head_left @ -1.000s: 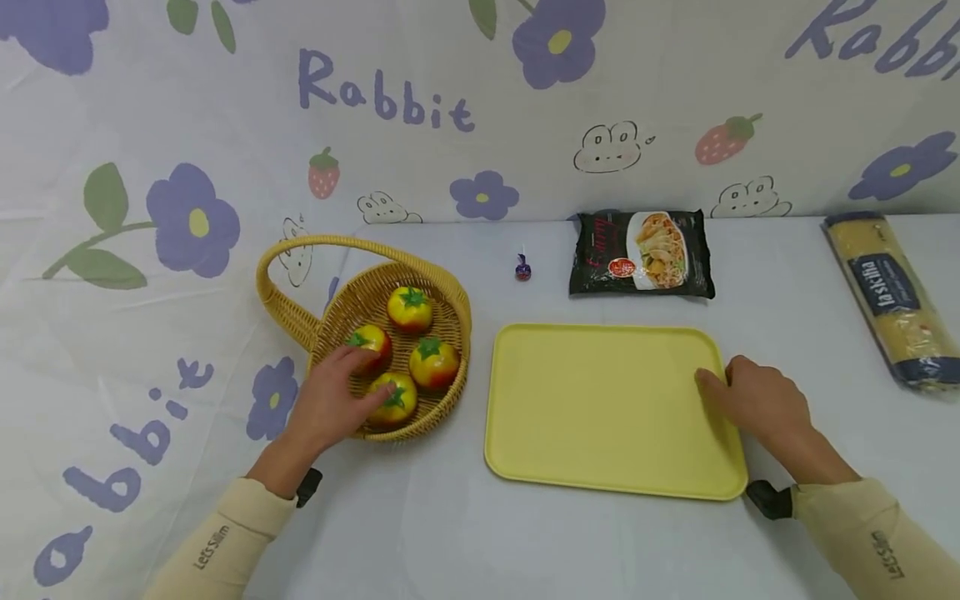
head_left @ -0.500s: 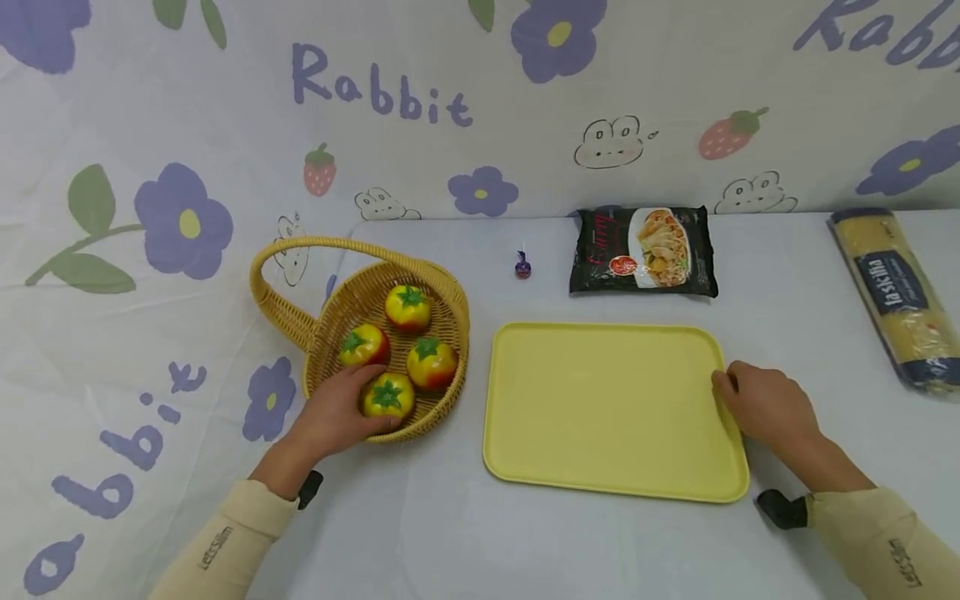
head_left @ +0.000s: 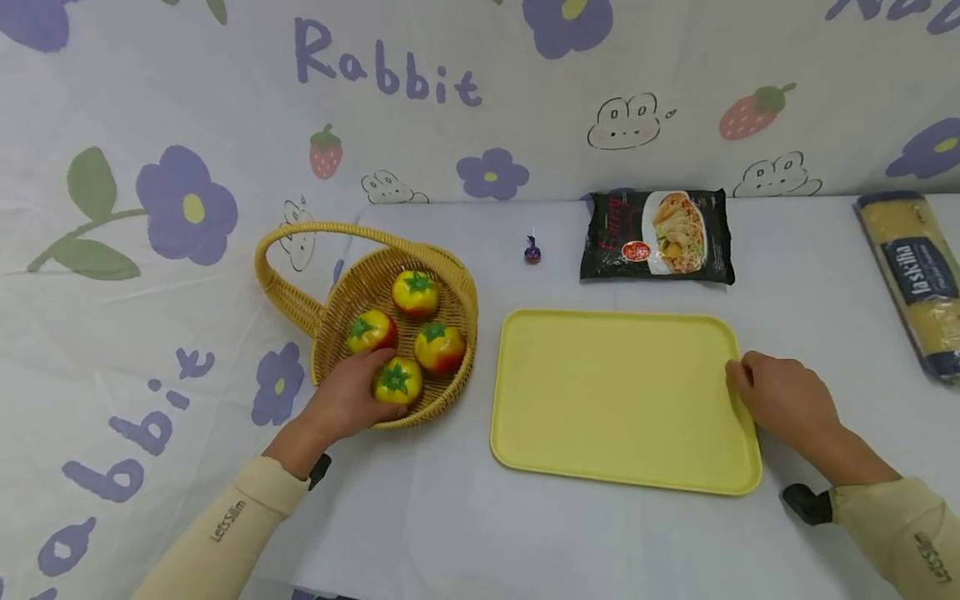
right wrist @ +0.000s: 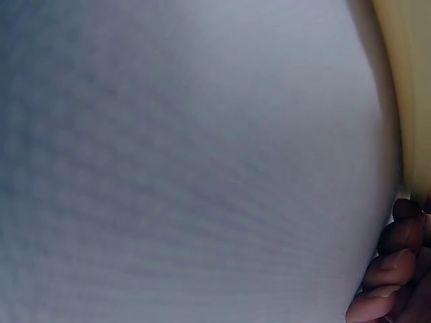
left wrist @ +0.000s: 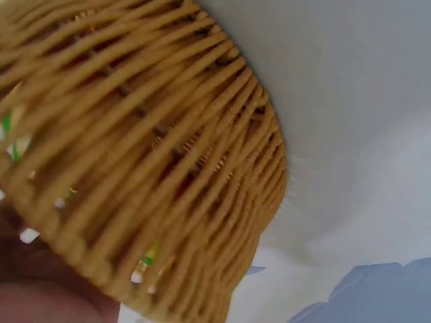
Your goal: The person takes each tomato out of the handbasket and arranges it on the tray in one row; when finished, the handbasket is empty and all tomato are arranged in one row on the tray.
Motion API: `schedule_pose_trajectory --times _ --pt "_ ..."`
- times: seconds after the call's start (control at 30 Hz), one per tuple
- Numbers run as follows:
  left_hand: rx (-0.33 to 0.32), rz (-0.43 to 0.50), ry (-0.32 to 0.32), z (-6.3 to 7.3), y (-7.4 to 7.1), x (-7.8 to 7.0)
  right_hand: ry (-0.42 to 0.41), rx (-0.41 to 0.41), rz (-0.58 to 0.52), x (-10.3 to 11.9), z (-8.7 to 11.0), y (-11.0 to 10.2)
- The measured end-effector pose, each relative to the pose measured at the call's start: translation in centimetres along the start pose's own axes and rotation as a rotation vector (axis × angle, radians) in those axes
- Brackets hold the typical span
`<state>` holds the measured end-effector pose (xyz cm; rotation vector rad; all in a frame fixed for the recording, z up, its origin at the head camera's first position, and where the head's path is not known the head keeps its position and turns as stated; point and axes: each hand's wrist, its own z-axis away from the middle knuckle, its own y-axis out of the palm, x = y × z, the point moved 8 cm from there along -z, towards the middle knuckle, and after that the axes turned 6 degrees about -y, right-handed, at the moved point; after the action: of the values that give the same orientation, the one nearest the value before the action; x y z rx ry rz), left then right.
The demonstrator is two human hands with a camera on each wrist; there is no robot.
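A fruit [head_left: 398, 381] is grasped by the left hand [head_left: 347, 398] in the basket [head_left: 448, 402], three other fruits [head_left: 439, 350] lying beyond that grip, and the tray [head_left: 622, 400] is pinched by the right hand [head_left: 789, 402] at its edge.

Curled fingers [right wrist: 392, 268] touch the yellow tray [right wrist: 412, 87].

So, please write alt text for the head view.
A person's left grip holds the nearest fruit of four in a basket; the right grip, a yellow tray by its edge. Noodles and candy sit behind, pasta far right.
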<state>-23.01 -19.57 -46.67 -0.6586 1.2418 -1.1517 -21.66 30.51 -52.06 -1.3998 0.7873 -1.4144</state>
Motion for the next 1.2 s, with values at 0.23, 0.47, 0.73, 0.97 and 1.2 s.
schedule_pose_trajectory --times 0.23,0.47,0.73,0.97,1.2 --pt "-0.061 0.020 0.129 1.4 -3.2 -6.5 0.047 -0.030 0.015 -1.3 0.8 -2.6" --pt "0.200 -0.006 0.395 5.5 -2.5 -16.4 0.096 -0.025 0.008 -2.1 1.9 -3.0" --pt "0.292 0.010 0.435 2.6 3.9 -22.6 0.117 0.016 0.014 -1.1 1.7 -0.7" --pt "0.258 -0.003 0.393 -3.1 8.7 -27.6 0.148 0.009 0.043 -0.1 1.3 -0.8" --pt "0.211 0.051 0.336 -6.9 11.5 -32.1 0.143 -0.023 0.039 -0.6 1.4 -1.2"
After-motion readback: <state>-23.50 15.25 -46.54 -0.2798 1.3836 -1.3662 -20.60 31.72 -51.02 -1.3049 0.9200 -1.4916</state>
